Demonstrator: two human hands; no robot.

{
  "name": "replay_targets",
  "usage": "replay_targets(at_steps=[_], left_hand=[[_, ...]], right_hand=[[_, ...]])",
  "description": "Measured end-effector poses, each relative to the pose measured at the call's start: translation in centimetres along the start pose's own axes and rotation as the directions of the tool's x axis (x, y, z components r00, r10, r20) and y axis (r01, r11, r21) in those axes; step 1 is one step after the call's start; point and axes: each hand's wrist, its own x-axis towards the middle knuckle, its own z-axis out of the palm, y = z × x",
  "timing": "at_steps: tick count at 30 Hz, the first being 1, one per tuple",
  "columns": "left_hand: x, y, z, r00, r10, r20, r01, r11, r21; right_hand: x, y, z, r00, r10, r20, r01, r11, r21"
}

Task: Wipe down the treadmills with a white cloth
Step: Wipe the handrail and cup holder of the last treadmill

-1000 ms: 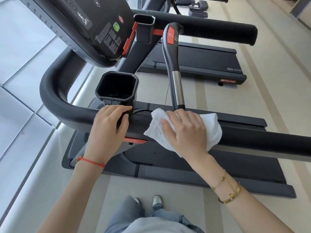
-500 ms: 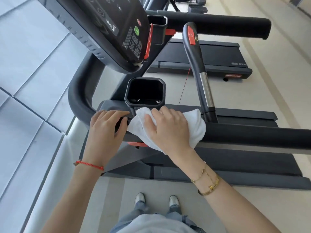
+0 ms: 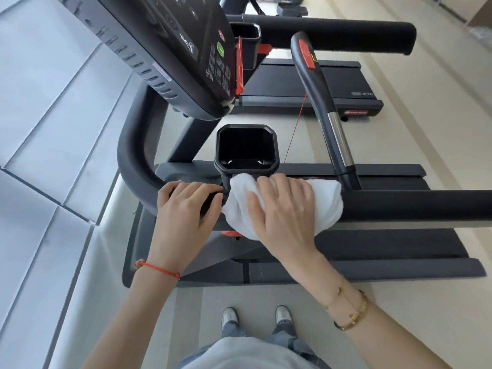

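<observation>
1. White cloth (image 3: 287, 206) sits bunched over the near handrail (image 3: 415, 206) of the treadmill (image 3: 386, 251), just below the square cup holder (image 3: 246, 150) and touching the foot of the upright grip bar (image 3: 332, 123).
2. The right hand (image 3: 285, 217) lies on top of the cloth, fingers spread and lightly bent over it, pressing it onto the rail; the thumb side is partly hidden in the folds.
3. The left hand (image 3: 183, 217) rests on the same rail just beside the cloth, at the rail's curve, fingers together and draped over the top; it holds nothing else.
4. By its folds the cloth looks soft, light and thick like towelling. It should wrap a round rail easily but could slide or unfold, so a palm on the middle with fingers over the far edge seems the best hold.
5. The rail looks padded and matte, likely giving the cloth some grip; the steel section of the grip bar is likely slicker.
6. The console (image 3: 170, 49) hangs above at the left. A second treadmill (image 3: 306, 83) stands beyond.
7. The floor (image 3: 439, 115) is pale and smooth, with large light panels along the left edge. The person's shoes show at the near edge.
</observation>
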Motion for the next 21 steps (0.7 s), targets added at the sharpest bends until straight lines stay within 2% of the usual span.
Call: replay_targets(at_steps=[3,4,8,10,14,18,21], left_hand=[[0.0,0.0,0.1,1.0,-0.001,-0.004,0.001,1.0,0.001],[0.1,0.1,0.1,1.0,-0.006,-0.006,0.006,1.0,0.0],[0.0,0.4,0.0,1.0,-0.024,0.0,0.024,1.0,-0.003],[0.0,0.5,-0.1,1.0,-0.03,0.009,0.03,1.0,0.001],[0.2,1.1,-0.1,0.998,-0.053,0.024,0.053,0.998,-0.016],[0.5,2.7,0.5,0.998,-0.033,0.045,0.036,0.997,-0.071],[0.8,4.7,1.3,0.998,-0.003,0.07,0.011,0.994,-0.111]], right_hand=[[-0.4,2.4,-0.9,0.991,-0.137,0.002,0.137,0.99,0.043],[-0.2,3.4,-1.3,0.993,-0.115,0.026,0.113,0.991,0.066],[2.0,4.4,-1.8,0.973,0.196,0.125,-0.2,0.98,0.018],[2.3,2.3,-1.3,0.965,0.226,0.131,-0.227,0.974,-0.005],[1.0,0.0,-0.5,0.99,0.125,0.072,-0.128,0.991,0.028],[0.1,3.0,-0.8,0.994,-0.111,0.016,0.11,0.99,0.086],[-0.5,5.9,-1.2,0.992,-0.129,0.016,0.127,0.989,0.079]])
